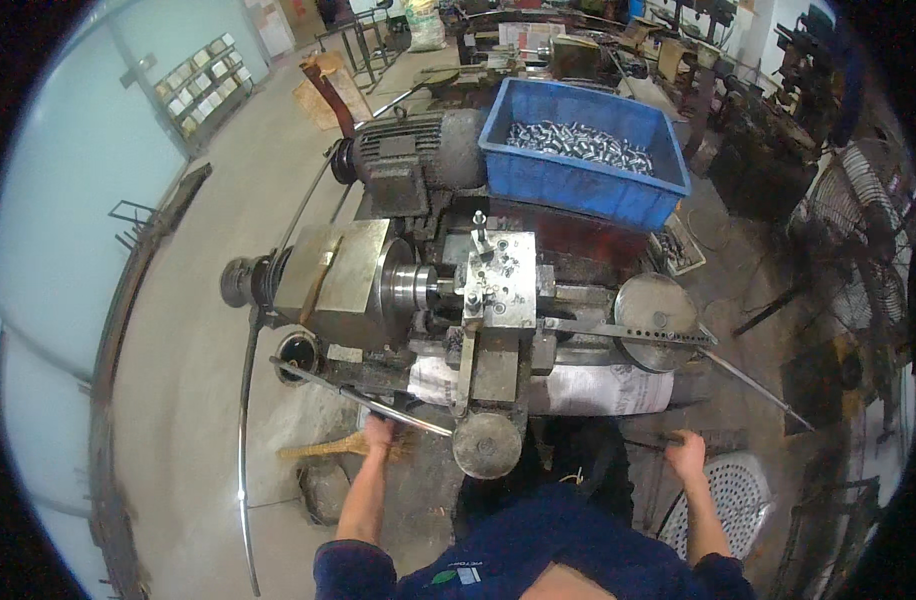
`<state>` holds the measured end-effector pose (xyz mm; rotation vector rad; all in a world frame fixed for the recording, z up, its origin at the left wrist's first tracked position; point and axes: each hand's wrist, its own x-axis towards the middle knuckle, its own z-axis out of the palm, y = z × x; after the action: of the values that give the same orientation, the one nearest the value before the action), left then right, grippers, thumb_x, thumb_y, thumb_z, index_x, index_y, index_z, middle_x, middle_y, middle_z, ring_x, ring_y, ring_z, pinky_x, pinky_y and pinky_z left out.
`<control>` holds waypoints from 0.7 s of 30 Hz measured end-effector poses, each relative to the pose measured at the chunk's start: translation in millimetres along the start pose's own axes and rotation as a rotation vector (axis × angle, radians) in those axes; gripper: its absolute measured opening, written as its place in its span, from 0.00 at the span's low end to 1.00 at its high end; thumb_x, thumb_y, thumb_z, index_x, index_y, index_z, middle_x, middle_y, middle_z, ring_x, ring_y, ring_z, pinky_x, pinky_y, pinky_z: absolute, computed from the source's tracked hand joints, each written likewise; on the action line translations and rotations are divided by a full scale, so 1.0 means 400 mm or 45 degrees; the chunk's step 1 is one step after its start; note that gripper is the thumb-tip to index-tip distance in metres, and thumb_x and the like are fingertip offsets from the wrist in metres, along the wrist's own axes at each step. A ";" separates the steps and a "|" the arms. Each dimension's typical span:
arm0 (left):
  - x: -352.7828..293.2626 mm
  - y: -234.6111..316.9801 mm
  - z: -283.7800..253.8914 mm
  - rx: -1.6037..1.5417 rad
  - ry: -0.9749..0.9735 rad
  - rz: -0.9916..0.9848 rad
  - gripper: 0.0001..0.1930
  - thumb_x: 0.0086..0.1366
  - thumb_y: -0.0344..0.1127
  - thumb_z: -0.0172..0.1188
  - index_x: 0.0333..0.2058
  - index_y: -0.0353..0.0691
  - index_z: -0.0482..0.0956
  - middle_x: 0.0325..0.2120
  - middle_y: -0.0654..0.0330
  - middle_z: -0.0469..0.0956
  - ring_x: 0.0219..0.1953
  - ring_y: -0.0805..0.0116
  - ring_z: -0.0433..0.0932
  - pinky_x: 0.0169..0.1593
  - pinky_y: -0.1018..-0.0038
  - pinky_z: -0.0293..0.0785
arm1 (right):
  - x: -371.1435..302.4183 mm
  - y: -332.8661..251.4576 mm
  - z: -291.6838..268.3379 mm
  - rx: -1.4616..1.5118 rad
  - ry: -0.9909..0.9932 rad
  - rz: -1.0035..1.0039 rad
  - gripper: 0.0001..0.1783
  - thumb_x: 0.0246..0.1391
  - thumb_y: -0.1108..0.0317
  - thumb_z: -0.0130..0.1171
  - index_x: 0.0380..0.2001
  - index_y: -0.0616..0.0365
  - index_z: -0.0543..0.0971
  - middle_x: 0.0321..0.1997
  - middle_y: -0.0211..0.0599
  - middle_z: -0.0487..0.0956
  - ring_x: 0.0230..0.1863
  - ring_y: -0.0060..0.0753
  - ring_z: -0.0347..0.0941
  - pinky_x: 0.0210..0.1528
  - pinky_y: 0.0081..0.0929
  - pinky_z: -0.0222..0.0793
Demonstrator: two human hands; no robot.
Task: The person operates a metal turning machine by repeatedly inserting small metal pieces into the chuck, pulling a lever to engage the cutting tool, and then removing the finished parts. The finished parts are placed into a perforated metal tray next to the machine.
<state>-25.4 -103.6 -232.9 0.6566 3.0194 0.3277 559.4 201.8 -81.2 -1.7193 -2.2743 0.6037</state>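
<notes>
A shiny lever (pixel 418 421) slants across just ahead of the left hand (pixel 379 431), in the way of the chuck (pixel 411 288); whether they touch is unclear. The front disc (pixel 487 446) juts between both hands. The right hand (pixel 686 455) has room forward between the white sack (pixel 603 392) and the slanting rod (pixel 758 392), up to the large disc (pixel 659 302). Beyond the tool block (pixel 515 282), the blue bin (pixel 583 190) bars the way; its top is open.

What the left hand (pixel 379 432) touches is too small to tell
</notes>
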 end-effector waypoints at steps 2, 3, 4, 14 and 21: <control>0.053 0.055 -0.136 -0.120 -0.552 0.115 0.26 0.51 0.54 0.56 0.40 0.39 0.72 0.37 0.48 0.75 0.40 0.50 0.74 0.42 0.59 0.71 | 0.004 -0.002 -0.032 -0.030 0.042 -0.035 0.21 0.25 0.69 0.59 0.31 0.60 0.79 0.35 0.47 0.78 0.40 0.47 0.73 0.44 0.35 0.68; 0.059 0.027 -0.184 0.128 -0.536 0.240 0.25 0.51 0.54 0.56 0.40 0.40 0.72 0.37 0.49 0.76 0.40 0.51 0.75 0.42 0.59 0.71 | 0.018 -0.026 -0.048 -0.021 0.045 -0.085 0.21 0.25 0.69 0.58 0.31 0.60 0.79 0.34 0.47 0.78 0.39 0.47 0.74 0.43 0.35 0.68; 0.069 -0.012 -0.207 0.373 -0.520 0.358 0.25 0.51 0.54 0.56 0.41 0.41 0.72 0.37 0.51 0.76 0.40 0.52 0.75 0.42 0.60 0.71 | 0.037 -0.048 -0.068 -0.011 0.049 -0.124 0.20 0.25 0.69 0.58 0.31 0.60 0.79 0.33 0.47 0.78 0.37 0.47 0.74 0.42 0.34 0.69; 0.005 0.015 -0.306 0.046 -0.691 0.088 0.26 0.49 0.53 0.59 0.42 0.41 0.74 0.35 0.50 0.77 0.39 0.52 0.75 0.42 0.62 0.71 | 0.245 -0.432 -0.223 0.268 0.114 -0.510 0.19 0.27 0.72 0.57 0.31 0.61 0.79 0.32 0.48 0.78 0.36 0.43 0.75 0.41 0.30 0.69; 0.040 -0.157 -0.728 -0.666 0.052 0.110 0.14 0.56 0.33 0.55 0.42 0.36 0.74 0.18 0.56 0.75 0.20 0.69 0.73 0.28 0.72 0.69 | 0.338 -0.973 -0.105 0.309 -0.106 -1.351 0.18 0.28 0.68 0.57 0.31 0.57 0.79 0.34 0.42 0.76 0.37 0.44 0.72 0.39 0.34 0.69</control>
<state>-88.3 -210.2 38.4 0.7290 2.7503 1.0918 202.7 250.0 123.3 -0.2429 -2.5735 0.6335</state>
